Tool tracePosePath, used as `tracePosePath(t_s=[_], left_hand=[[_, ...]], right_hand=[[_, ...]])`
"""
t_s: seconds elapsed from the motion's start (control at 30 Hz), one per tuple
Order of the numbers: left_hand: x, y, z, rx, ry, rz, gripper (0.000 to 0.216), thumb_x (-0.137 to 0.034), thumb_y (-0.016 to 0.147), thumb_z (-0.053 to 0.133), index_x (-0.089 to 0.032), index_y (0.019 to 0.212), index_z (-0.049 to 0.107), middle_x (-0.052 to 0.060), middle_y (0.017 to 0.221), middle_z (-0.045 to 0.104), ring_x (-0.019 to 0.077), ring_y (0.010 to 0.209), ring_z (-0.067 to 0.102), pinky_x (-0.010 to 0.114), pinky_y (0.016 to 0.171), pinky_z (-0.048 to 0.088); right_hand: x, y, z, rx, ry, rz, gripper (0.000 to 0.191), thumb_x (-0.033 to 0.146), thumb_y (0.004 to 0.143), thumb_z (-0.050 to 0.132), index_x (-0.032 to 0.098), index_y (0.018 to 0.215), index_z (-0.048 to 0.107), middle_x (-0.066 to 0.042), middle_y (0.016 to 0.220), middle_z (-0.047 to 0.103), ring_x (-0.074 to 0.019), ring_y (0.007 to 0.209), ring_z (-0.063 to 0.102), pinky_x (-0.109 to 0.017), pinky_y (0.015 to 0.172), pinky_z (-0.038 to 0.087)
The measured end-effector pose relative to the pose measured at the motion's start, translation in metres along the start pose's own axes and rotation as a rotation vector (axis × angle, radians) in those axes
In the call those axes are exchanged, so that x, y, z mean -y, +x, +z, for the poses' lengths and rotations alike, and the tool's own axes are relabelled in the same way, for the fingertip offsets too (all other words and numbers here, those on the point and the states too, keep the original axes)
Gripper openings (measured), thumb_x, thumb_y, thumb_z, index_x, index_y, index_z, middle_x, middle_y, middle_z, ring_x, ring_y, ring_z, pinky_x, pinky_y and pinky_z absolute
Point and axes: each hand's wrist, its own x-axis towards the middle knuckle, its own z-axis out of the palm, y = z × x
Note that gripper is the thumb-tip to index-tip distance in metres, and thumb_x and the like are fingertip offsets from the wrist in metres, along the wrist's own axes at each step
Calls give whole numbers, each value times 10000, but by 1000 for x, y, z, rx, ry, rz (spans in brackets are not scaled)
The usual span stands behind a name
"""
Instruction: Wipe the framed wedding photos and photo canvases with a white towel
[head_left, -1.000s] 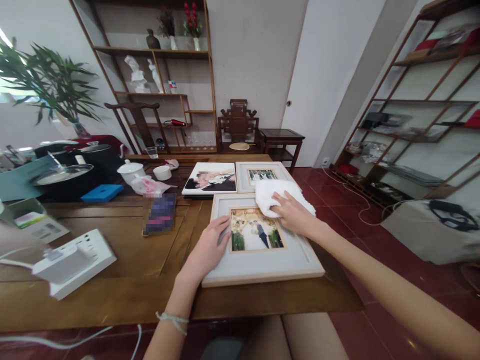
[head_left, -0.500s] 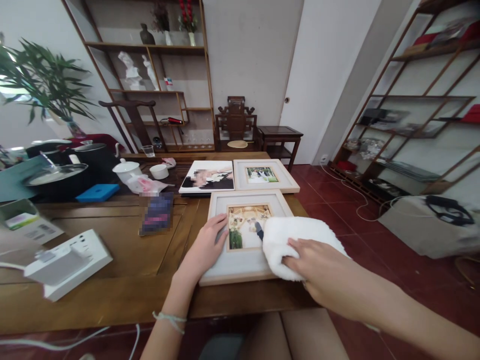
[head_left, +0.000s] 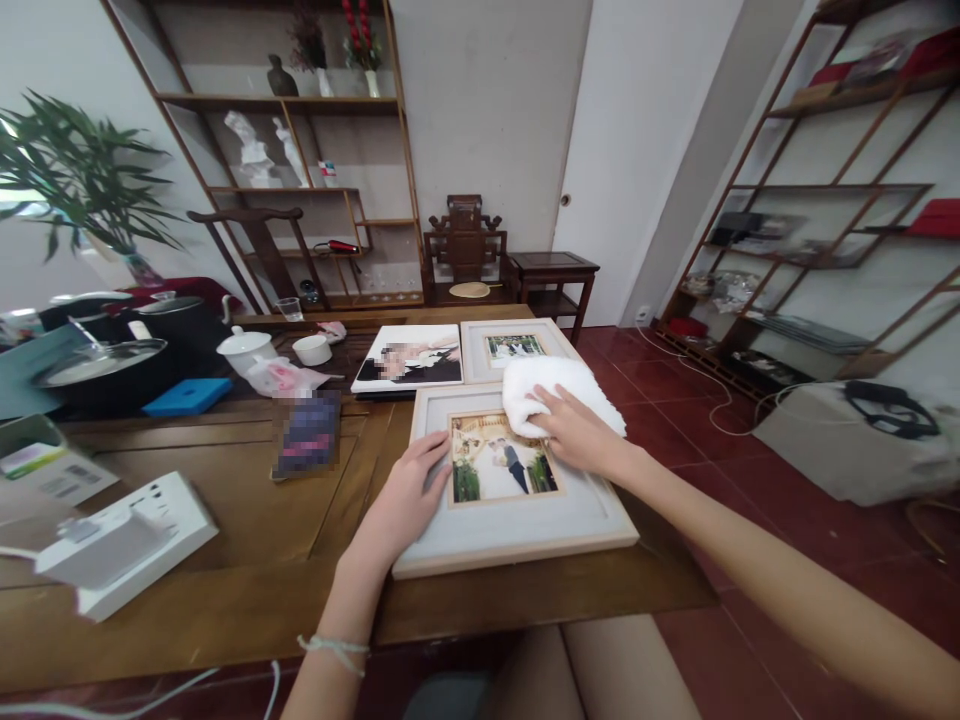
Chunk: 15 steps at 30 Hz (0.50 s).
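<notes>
While a rectangular pale-wood picture frame (head_left: 510, 525) lies by the brown wooden desk's (head_left: 247, 510) near right corner, the left hand (head_left: 409, 495) rests on it, grip wide; the right hand (head_left: 576, 425) grips a fluffy white cloth (head_left: 551, 372). A white-edged photo panel (head_left: 435, 352) and second pale frame (head_left: 487, 330) crowd its far edge.

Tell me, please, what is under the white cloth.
Under the white cloth lies part of the near picture frame; its far right corner is covered. The cloth also hides part of the far picture frame; whether it touches that one cannot be seen.
</notes>
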Motion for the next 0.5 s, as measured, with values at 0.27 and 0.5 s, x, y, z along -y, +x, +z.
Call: tracePosePath(t_s=[0.27,0.5], left_hand=[[1,1,3,-7,12,13,388,-290,886,407,-121,1188,584,133,1309,537,242,1220,486,411,1058,357],[1,1,3,-6,33,23,397,-276,884,405,-88,1184,585,144,1300,540,233,1213,491,384,1063,351]], right_hand=[[60,-73,-48,266,75,3,317,61,697,424,186,889,643,-122,882,655,-265,777,617,-363,687,455],[98,-68,-41,135,223,-117,387,60,662,442,133,986,641,-174,1210,578,-292,1136,515,-401,938,397]])
